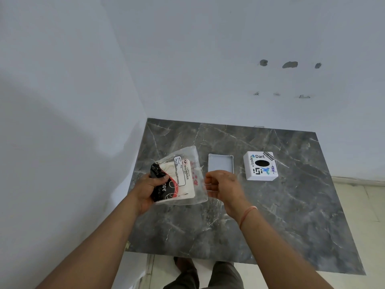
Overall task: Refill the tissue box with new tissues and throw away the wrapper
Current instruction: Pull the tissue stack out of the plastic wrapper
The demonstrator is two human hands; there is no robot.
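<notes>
My left hand (150,188) grips the black-and-red end of a clear plastic tissue pack (181,178), held above the dark marble table (270,215). White tissues show inside the wrapper. My right hand (221,187) pinches the wrapper's loose clear edge on the right side. Behind my right hand lies the tissue box's shallow white base tray (220,163), nothing inside it. To its right sits the white box cover (261,166), with stickers and a dark oval slot on top.
The table stands in a corner, with white walls on the left and at the back. Pale floor tiles (362,205) lie to the right. My trousers and a foot show below the table's front edge.
</notes>
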